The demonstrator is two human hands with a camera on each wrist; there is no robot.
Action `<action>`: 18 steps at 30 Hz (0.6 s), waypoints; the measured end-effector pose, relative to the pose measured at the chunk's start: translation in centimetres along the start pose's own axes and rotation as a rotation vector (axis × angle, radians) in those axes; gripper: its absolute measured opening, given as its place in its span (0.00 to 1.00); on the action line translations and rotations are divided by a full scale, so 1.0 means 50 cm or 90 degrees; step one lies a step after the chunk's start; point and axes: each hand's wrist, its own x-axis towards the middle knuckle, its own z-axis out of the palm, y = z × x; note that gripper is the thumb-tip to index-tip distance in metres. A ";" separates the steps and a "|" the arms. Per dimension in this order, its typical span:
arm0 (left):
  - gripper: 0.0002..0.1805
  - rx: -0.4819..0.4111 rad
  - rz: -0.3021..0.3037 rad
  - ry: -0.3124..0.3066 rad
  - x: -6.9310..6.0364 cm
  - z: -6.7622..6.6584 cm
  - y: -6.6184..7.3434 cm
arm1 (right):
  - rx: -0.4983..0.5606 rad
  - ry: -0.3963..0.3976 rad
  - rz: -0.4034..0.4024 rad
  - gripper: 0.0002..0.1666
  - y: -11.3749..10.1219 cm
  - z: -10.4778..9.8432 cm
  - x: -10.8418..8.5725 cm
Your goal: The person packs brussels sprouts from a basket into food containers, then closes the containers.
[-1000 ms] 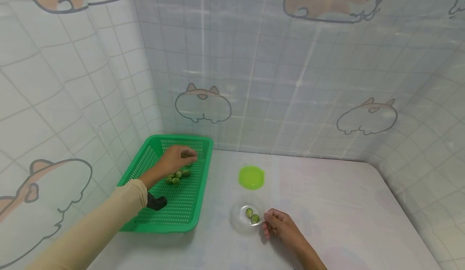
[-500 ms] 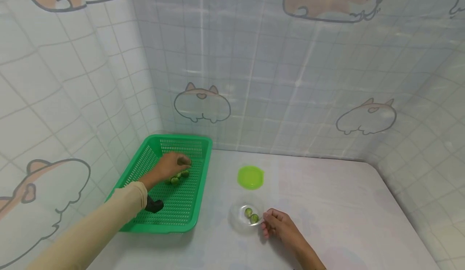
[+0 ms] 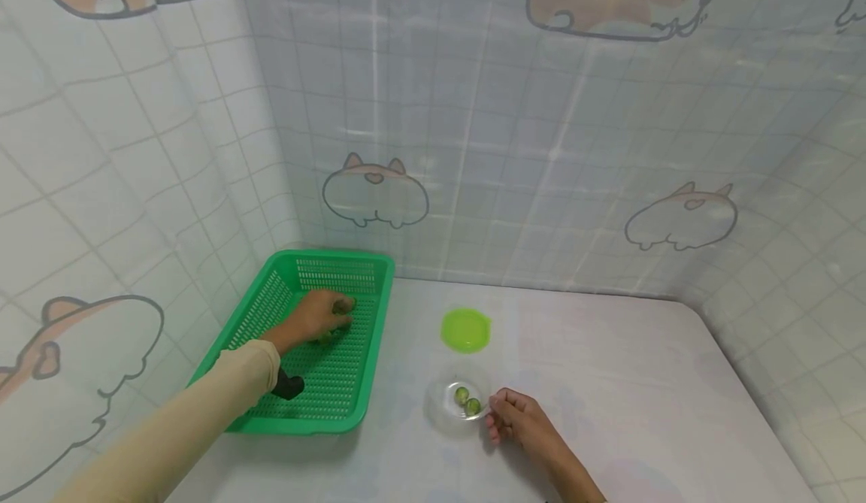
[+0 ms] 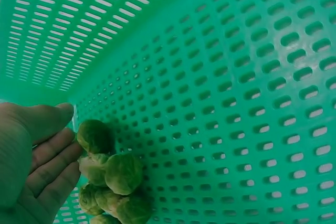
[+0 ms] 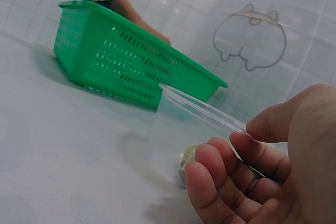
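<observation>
Inside the green plastic basket [image 3: 368,360], my left hand [image 3: 316,315] reaches down over several Brussels sprouts [image 4: 123,173]. The left wrist view shows its thumb apart from the fingers [image 4: 56,163], whose tips are right beside the clustered sprouts; none is gripped. From the head, that hand hides most of the cluster. My right hand [image 3: 524,422] pinches the rim of a clear round plastic container [image 3: 443,411] between thumb and forefinger. Two Brussels sprouts [image 3: 472,407] lie in the container, which stands on the table.
A light green round lid [image 3: 466,330] lies flat on the table [image 3: 609,368] behind the container. A black curved object [image 3: 289,385] shows in the basket below my left wrist. Patterned sheets [image 3: 514,149] rise behind and at both sides.
My left hand has come down and slightly left onto the sprouts in the basket, covering more of them. The right hand stays at the container's rim.
</observation>
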 end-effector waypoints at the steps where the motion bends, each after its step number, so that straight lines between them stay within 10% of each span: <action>1: 0.19 0.007 0.006 0.001 0.000 0.001 -0.001 | 0.000 0.001 0.000 0.17 0.000 0.000 0.000; 18: 0.13 0.119 0.036 -0.019 0.000 0.017 -0.001 | -0.003 -0.009 -0.016 0.17 0.006 -0.003 0.002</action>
